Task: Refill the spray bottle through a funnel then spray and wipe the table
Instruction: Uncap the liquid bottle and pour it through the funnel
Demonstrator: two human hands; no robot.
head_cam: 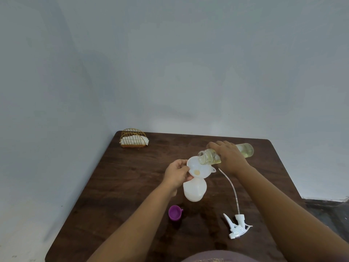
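A white spray bottle (194,190) stands on the dark wooden table (132,186) with a white funnel (200,168) set in its neck. My left hand (176,173) pinches the funnel's left rim. My right hand (228,156) grips a clear refill bottle (243,150) of pale yellow liquid, tipped on its side with its open mouth over the funnel. A little yellow liquid sits in the funnel's bottom. The white spray trigger head (237,225) with its long dip tube lies on the table to the right.
A purple cap (175,213) sits in front of the spray bottle. A gold wire napkin holder (133,139) with white napkins stands at the far left corner. A pale wall runs behind and to the left of the table.
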